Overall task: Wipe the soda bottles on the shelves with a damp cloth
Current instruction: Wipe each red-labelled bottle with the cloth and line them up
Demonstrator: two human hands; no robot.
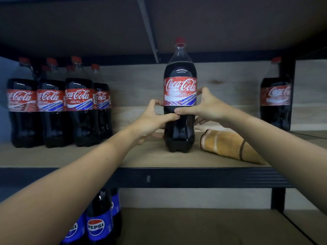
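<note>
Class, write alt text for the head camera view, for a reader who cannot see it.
Two bare hands, left hand and right hand, grip an upright Coca-Cola bottle on a wooden shelf. A rolled tan cloth lies to its right, untouched. More Coca-Cola bottles stand at the left, one at the far right, and Pepsi bottles below.

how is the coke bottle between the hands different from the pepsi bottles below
The Coke bottle has a red label; the Pepsi bottles have blue ones. The Coke bottle is gripped by the left hand and right hand; the Pepsi bottles stand untouched. Both hold dark soda.
</note>
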